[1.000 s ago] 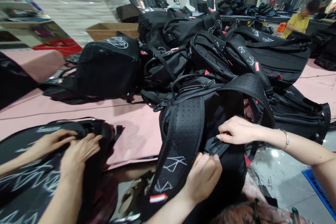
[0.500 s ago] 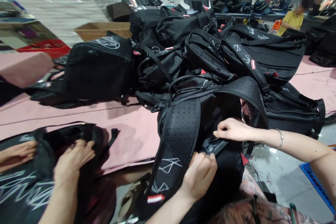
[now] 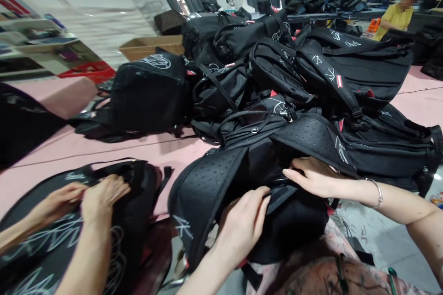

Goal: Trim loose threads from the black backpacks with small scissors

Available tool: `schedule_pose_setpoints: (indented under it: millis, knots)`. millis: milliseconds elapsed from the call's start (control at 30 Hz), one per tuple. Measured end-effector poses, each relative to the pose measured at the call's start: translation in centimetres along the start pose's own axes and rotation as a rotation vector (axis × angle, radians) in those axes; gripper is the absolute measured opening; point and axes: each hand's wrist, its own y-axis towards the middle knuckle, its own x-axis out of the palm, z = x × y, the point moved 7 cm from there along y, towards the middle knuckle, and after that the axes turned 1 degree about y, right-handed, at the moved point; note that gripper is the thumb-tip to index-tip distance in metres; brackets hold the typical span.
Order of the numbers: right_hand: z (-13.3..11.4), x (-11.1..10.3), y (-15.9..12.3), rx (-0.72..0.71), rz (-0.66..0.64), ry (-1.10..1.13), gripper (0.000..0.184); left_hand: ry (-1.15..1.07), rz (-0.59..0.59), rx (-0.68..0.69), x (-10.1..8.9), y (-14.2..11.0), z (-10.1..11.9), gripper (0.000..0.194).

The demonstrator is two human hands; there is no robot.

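Observation:
A black backpack stands upright before me, its padded shoulder straps towards me. My left hand is closed on the edge of a black fabric flap on its back panel, with the wrist beneath the left strap. Higher and to the right, my right hand grips black fabric below the right strap. Its thumb points left and its other fingertips are partly hidden. Between the hands the panel is dark, with a glossy patch.
Beside me on the left, a co-worker's two hands work on another black backpack with white line drawings. A pile of black backpacks covers the pink table ahead. A cardboard box stands behind. A person in yellow is far right.
Both straps have spread outward and the backpack's top has sunk a little. My left hand has moved slightly left and up. My right thumb has come away from its pinch. The view has shifted left.

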Motion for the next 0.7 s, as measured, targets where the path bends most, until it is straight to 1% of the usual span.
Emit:
schedule_pose_setpoints:
  millis: [67, 133, 200, 267, 300, 433, 500, 567, 633, 700]
  knots:
    - [-0.3, -0.1, -0.2, -0.013, 0.028, 0.005, 0.044, 0.030, -0.073, -0.031, 0.0, 0.4, -0.5, 0.027]
    - [-0.4, -0.2, -0.2, -0.003, 0.037, 0.016, 0.042, 0.061, -0.191, -0.048, 0.5, 1.1, -0.7, 0.029]
    - [-0.3, -0.2, -0.1, 0.013, 0.031, 0.050, 0.039, 0.073, -0.293, -0.030, 1.0, 1.9, -0.6, 0.031]
    - [-0.3, -0.3, 0.0, 0.009, 0.019, 0.080, 0.034, 0.072, -0.349, 0.001, 1.5, 2.6, -0.4, 0.030]
    - [-0.2, -0.3, 0.0, 0.002, 0.013, 0.086, 0.031, 0.069, -0.359, 0.011, 1.7, 2.9, -0.3, 0.028]
    - [0.3, -0.3, 0.3, 0.006, -0.022, 0.081, 0.026, 0.040, -0.295, 0.021, 2.3, 3.2, -0.8, 0.020]
    - [0.7, -0.1, 0.5, 0.031, -0.038, 0.069, 0.025, 0.049, -0.238, 0.010, 2.5, 3.0, -1.1, 0.018]
    - [1.0, 0.3, 0.9, 0.039, -0.045, 0.044, 0.024, 0.102, -0.164, -0.012, 2.5, 2.7, -1.3, 0.019]
    - [1.2, 0.8, 1.2, 0.014, -0.057, 0.016, 0.023, 0.167, -0.082, -0.046, 2.5, 2.6, -1.4, 0.020]
    - [1.0, 1.3, 1.6, -0.040, -0.077, -0.012, 0.021, 0.210, -0.015, -0.095, 2.5, 2.4, -1.6, 0.019]
